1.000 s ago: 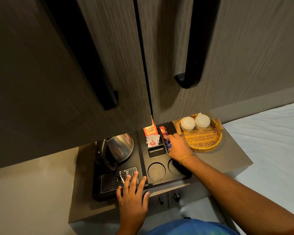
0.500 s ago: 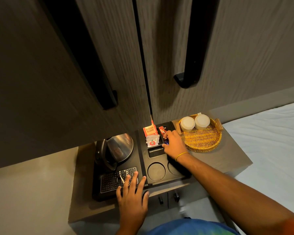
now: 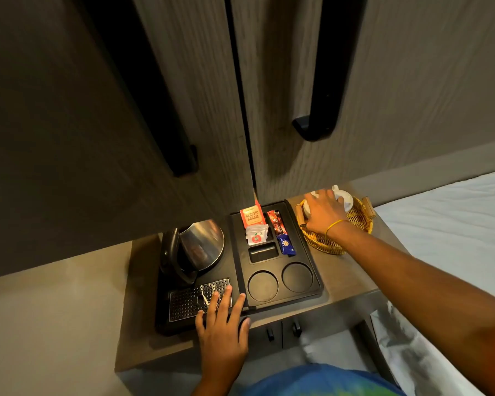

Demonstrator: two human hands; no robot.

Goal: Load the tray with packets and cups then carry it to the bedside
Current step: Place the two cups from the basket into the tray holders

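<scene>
A black tray (image 3: 315, 270) lies on the small table, with two round cup wells at its front. Its back slots hold an orange tea packet (image 3: 251, 216), white sachets (image 3: 256, 235), a red stick packet (image 3: 277, 222) and a blue packet (image 3: 286, 244). To its right stands a wicker basket (image 3: 326, 244) holding two white cups; one cup (image 3: 344, 198) shows behind my right hand (image 3: 323, 211), which covers and grips the left cup. My left hand (image 3: 222, 318) rests flat, fingers spread, on the tray's front edge by the metal drip grate (image 3: 189, 300).
A steel kettle (image 3: 200, 247) with a black handle sits on the tray's left half. Grey cabinet doors with long black handles (image 3: 323, 81) rise right behind the table. A white bed (image 3: 455, 221) lies to the right, close to the table's edge.
My right hand left the packet slots and moved right and back onto the left cup in the basket. The blue packet now lies uncovered in its slot. The left hand stayed put.
</scene>
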